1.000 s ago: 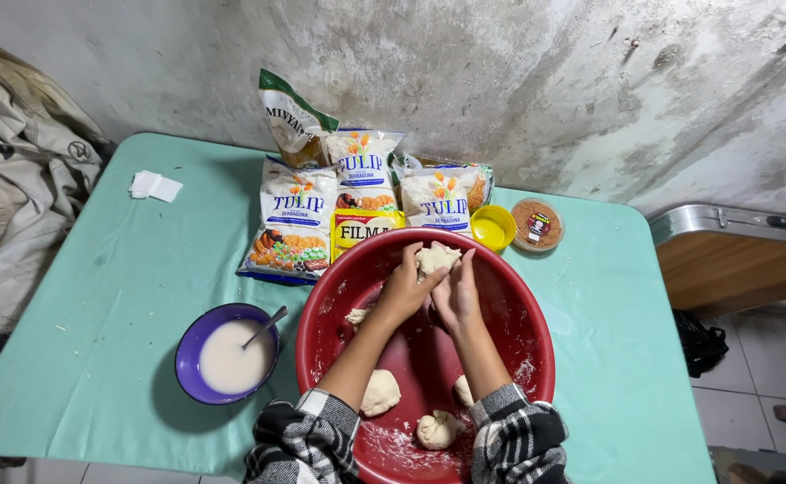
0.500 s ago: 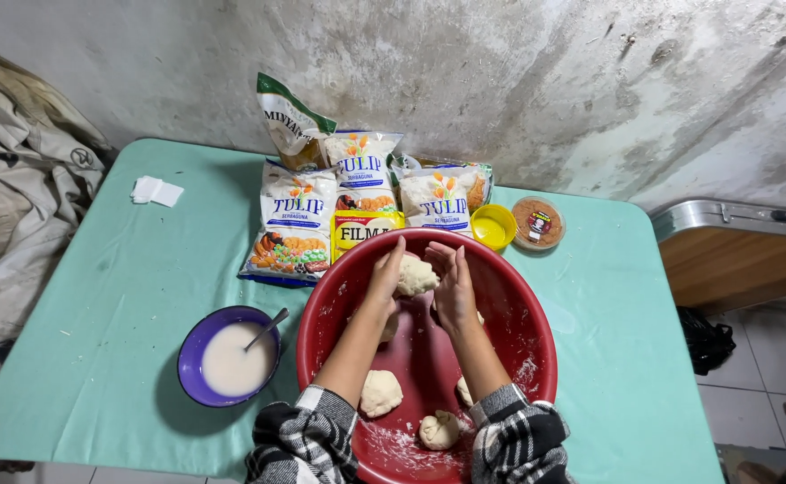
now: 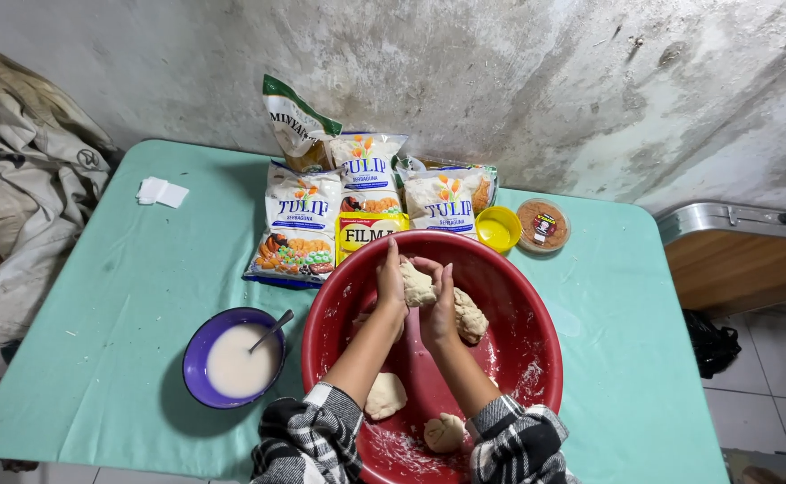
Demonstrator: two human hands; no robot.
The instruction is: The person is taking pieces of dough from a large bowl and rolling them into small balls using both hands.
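Head view: a round red plastic basin, its inner wall dusted with flour, stood on a pale green surface. Inside it, the left hand and the right hand were pressed palm to palm around a pale, soft dough lump; each grip was partly closed on that lump, fingers extended upward. A larger rough dough mass lay just beside the right hand. Two smoother dough pieces rested lower in the basin, near the checked sleeves.

A purple bowl of white liquid with a metal spoon stood left of the basin. Behind the basin lay three white flour bags with orange and green print, a yellow packet partly hidden by the rim, and a green-and-clear pouch against the stained wall. A small yellow cup and a round brown-lidded tub stood at the right. Folded white paper lay at the far left. The near rim of the basin was cut off by the frame edge
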